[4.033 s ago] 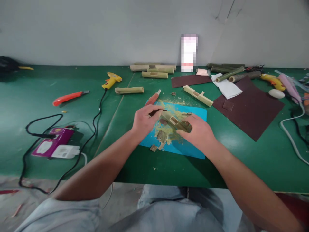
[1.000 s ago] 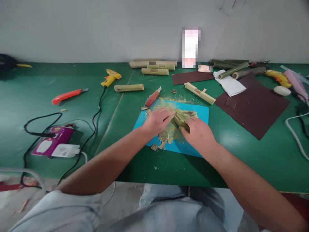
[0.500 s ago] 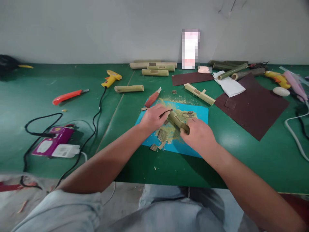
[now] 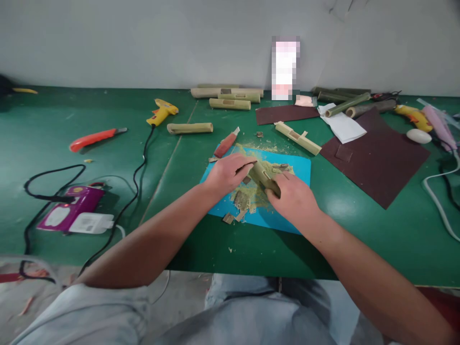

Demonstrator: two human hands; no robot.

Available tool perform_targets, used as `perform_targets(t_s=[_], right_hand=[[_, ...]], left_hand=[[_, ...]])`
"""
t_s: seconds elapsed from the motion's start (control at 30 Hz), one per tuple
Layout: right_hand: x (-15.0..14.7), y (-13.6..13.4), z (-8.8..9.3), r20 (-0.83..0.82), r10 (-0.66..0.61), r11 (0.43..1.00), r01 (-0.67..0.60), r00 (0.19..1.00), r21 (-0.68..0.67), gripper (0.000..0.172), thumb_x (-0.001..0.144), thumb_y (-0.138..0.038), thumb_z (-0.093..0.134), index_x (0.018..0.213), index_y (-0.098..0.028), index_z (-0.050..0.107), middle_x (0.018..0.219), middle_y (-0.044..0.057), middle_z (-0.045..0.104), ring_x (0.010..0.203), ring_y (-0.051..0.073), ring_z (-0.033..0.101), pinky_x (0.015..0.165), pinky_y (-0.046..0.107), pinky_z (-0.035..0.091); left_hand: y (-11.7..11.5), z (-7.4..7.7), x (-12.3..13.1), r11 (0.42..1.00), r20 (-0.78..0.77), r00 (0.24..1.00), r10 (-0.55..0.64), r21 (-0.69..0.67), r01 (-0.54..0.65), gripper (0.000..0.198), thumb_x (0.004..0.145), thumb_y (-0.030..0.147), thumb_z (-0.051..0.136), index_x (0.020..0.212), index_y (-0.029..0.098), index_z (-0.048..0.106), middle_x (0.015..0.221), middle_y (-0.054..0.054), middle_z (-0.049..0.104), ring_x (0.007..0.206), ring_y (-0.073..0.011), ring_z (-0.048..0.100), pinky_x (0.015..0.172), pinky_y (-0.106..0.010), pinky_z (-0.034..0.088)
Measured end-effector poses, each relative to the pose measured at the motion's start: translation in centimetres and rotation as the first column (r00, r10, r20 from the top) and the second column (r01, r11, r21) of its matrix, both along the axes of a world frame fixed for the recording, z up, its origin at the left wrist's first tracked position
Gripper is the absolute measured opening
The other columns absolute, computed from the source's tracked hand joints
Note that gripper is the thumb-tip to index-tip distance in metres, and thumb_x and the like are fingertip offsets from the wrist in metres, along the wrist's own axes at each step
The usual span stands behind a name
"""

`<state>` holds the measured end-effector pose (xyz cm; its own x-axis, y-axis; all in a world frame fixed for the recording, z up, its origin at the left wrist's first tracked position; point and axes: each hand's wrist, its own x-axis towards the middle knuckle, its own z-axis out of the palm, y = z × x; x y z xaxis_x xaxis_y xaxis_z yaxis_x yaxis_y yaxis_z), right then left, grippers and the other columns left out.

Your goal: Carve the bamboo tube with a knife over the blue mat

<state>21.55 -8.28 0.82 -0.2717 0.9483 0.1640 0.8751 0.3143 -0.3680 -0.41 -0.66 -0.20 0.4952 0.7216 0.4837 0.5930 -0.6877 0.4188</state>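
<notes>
One bamboo tube (image 4: 264,178) (a rectangular window is cut in its wall) sits slantwise between the two hands, over a blue sheet (image 4: 301,167). Right hand (image 4: 293,194): thumb and fingers closed around the tube's near end. Left hand (image 4: 228,173): fingers pinched on a dark brown piece (image 4: 247,167) at the tube's far end; the fingers hide most of this piece. Below the grip, bamboo chips (image 4: 242,198) and dust cover the middle of the sheet. Just beyond the left hand rests a red-handled knife (image 4: 226,145). Beyond the right hand, a paler bamboo tube (image 4: 304,143) lies on the green tabletop (image 4: 359,254). Well left of the grip is a yellow glue gun (image 4: 163,113).
</notes>
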Motion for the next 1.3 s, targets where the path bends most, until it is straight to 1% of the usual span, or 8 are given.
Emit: perform_targets(t_s=[0.2, 0.47, 0.57, 0.63, 0.7, 0.87, 1.13, 1.3], right_hand=[[0.0, 0.1, 0.1, 0.015, -0.017, 1.000, 0.017, 1.000, -0.007, 0.007, 0.091, -0.026, 0.057, 0.088, -0.021, 0.060, 0.096, 0.010, 0.068, 0.090, 0.025, 0.062, 0.072, 0.035, 0.044], [0.8, 0.2, 0.9, -0.012, -0.049, 0.998, 0.049, 0.999, -0.030, 0.013, 0.092, -0.034, 0.061, 0.092, -0.021, 0.063, 0.098, 0.010, 0.071, 0.092, 0.024, 0.064, 0.072, 0.034, 0.044], [2.8, 0.8, 2.0, -0.003, -0.224, 0.975, 0.224, 0.975, 0.005, 0.031, 0.094, -0.047, 0.061, 0.106, -0.018, 0.066, 0.104, 0.012, 0.071, 0.094, 0.027, 0.065, 0.075, 0.036, 0.045], [4.3, 1.3, 2.5, 0.052, -0.353, 0.936, 0.353, 0.934, 0.012, 0.032, 0.094, -0.042, 0.061, 0.113, -0.016, 0.065, 0.103, 0.014, 0.072, 0.092, 0.027, 0.066, 0.073, 0.037, 0.045], [5.3, 1.7, 2.7, 0.118, -0.417, 0.906, 0.423, 0.901, -0.027, 0.029, 0.094, -0.037, 0.061, 0.115, -0.017, 0.064, 0.100, 0.013, 0.073, 0.088, 0.027, 0.066, 0.070, 0.036, 0.044], [5.7, 2.4, 2.3, 0.210, -0.422, 0.889, 0.448, 0.882, -0.094, 0.029, 0.092, -0.035, 0.063, 0.114, -0.016, 0.064, 0.105, 0.015, 0.072, 0.094, 0.030, 0.067, 0.070, 0.036, 0.044], [5.7, 2.8, 1.6, 0.056, -0.395, 0.901, 0.398, 0.917, -0.173, 0.031, 0.088, -0.025, 0.063, 0.118, -0.020, 0.065, 0.101, 0.009, 0.074, 0.091, 0.027, 0.067, 0.071, 0.035, 0.041], [6.0, 3.0, 1.0, 0.050, -0.388, 0.913, 0.391, 0.920, -0.116, 0.036, 0.087, -0.020, 0.059, 0.123, -0.020, 0.065, 0.100, 0.010, 0.075, 0.090, 0.027, 0.067, 0.070, 0.035, 0.042]], left_hand=[[0.0, -0.6, 0.5, 0.999, -0.011, 1.000, 0.026, -0.040, -0.026, 0.028, 0.102, 0.031, 0.054, 0.109, 0.017, 0.078, 0.094, -0.008, 0.078, 0.088, -0.0196, 0.072, 0.083, -0.033, 0.059], [-0.7, -0.5, 1.1, 0.998, -0.033, 0.998, -0.048, -0.046, 0.046, 0.027, 0.103, 0.032, 0.053, 0.111, 0.019, 0.076, 0.092, -0.006, 0.077, 0.088, -0.0188, 0.072, 0.080, -0.032, 0.058], [-0.7, -0.4, 1.0, 0.998, -0.041, 0.998, -0.052, -0.040, 0.050, 0.027, 0.103, 0.031, 0.054, 0.112, 0.019, 0.076, 0.092, -0.006, 0.077, 0.088, -0.0189, 0.072, 0.079, -0.031, 0.058], [-0.7, -0.4, 1.0, 0.998, -0.050, 0.997, -0.057, -0.038, 0.056, 0.026, 0.103, 0.030, 0.054, 0.113, 0.020, 0.076, 0.094, -0.006, 0.077, 0.087, -0.0185, 0.072, 0.078, -0.031, 0.058], [-0.7, -0.4, 0.9, 0.998, -0.059, 0.997, -0.050, -0.035, 0.048, 0.025, 0.102, 0.030, 0.055, 0.113, 0.020, 0.076, 0.096, -0.006, 0.078, 0.088, -0.0184, 0.073, 0.078, -0.030, 0.058], [-0.8, -0.3, 0.8, 0.999, -0.094, 0.995, -0.037, -0.030, 0.034, 0.025, 0.102, 0.030, 0.056, 0.114, 0.021, 0.076, 0.093, -0.006, 0.077, 0.085, -0.0181, 0.072, 0.076, -0.030, 0.057], [-0.9, -0.2, 0.7, 0.998, -0.100, 0.995, -0.030, -0.055, 0.025, 0.026, 0.101, 0.029, 0.057, 0.117, 0.020, 0.075, 0.100, -0.006, 0.078, 0.090, -0.0194, 0.073, 0.078, -0.030, 0.057], [-1.3, 0.0, 0.9, 0.998, -0.139, 0.990, -0.037, -0.053, 0.030, 0.028, 0.101, 0.029, 0.055, 0.121, 0.021, 0.073, 0.102, -0.006, 0.077, 0.092, -0.0195, 0.072, 0.080, -0.030, 0.057]])
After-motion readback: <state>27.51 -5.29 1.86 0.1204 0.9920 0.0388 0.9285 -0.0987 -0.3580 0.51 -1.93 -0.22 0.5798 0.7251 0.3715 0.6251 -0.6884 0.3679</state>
